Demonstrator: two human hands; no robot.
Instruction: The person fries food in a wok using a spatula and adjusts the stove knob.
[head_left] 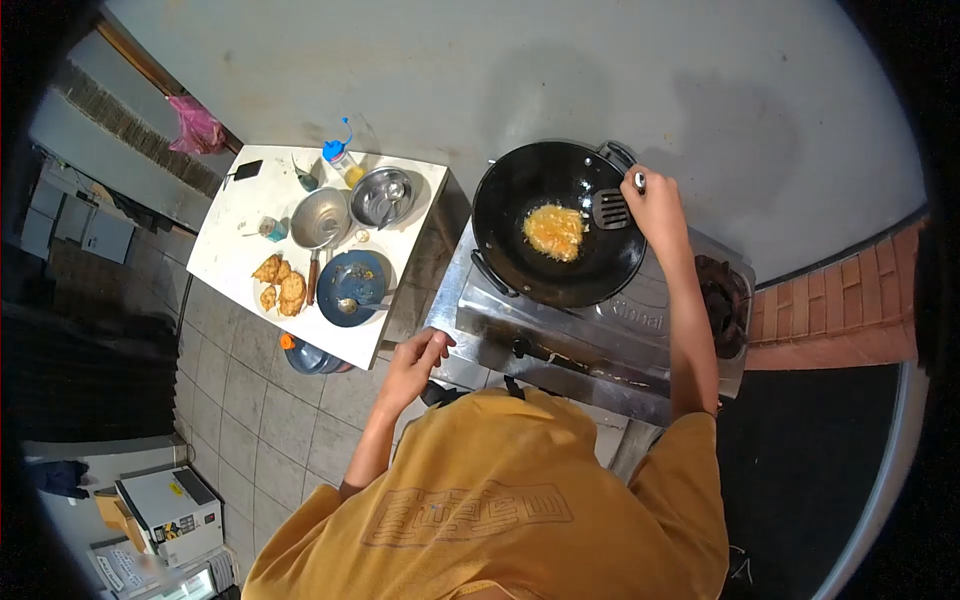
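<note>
The right hand [655, 205] is gripping the spatula [611, 210]; the left hand [413, 362] is resting half-curled near the front left corner of the stove [640, 345], its grip unclear. Toward the left edge, the fritter [555, 233] is lying inside the wok [500, 200]; abrupt pushing could be tearing it.

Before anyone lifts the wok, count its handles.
2: the upper-right handle, near the right hand, and the lower-left handle, both on the wok as pictured.

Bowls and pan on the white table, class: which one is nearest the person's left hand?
The dark blue bowl. The silvery metal bowl and the wooden-handled pan both stand farther from the left hand.
</note>
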